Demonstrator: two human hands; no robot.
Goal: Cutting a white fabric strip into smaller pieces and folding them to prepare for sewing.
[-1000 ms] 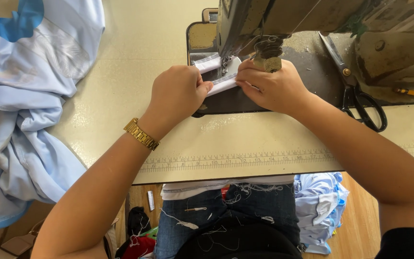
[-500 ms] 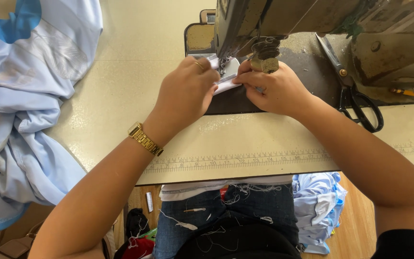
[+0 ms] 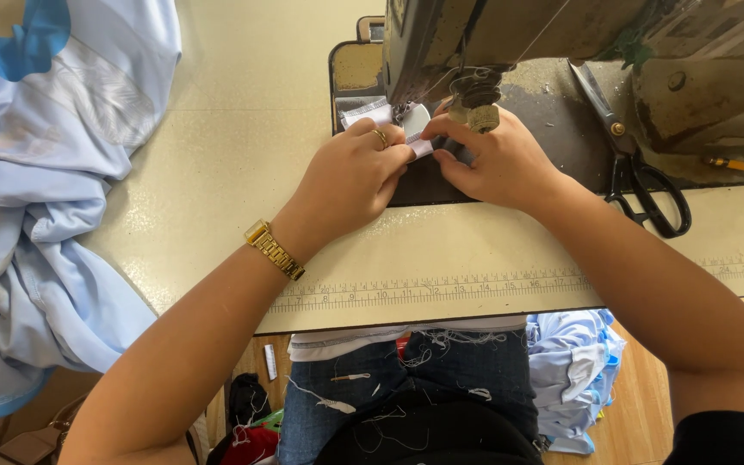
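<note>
A small white fabric piece (image 3: 389,120) lies on the dark bed of the sewing machine (image 3: 510,34), directly under the machine's head at the needle area. Its stitched edge shows to the left of the needle; the rest is covered by fingers.

The left hand (image 3: 350,176) rests on the piece from the left of the machine head, fingers curled down and pressing the fabric flat, a ring on one finger. The right hand (image 3: 497,159) meets it from the right, just below the machine's presser assembly, with fingertips pinched on the fabric's near edge. Both hands are closed on the piece and touch each other at the fingertips.

A gold wristwatch (image 3: 274,250) sits on the left wrist, in front of the machine. Black-handled scissors (image 3: 639,164) lie on the bed to the right of the machine head. A printed ruler strip (image 3: 441,288) runs along the table's front edge (image 3: 217,172). A heap of pale blue cloth (image 3: 36,198) lies well to the left of the machine.
</note>
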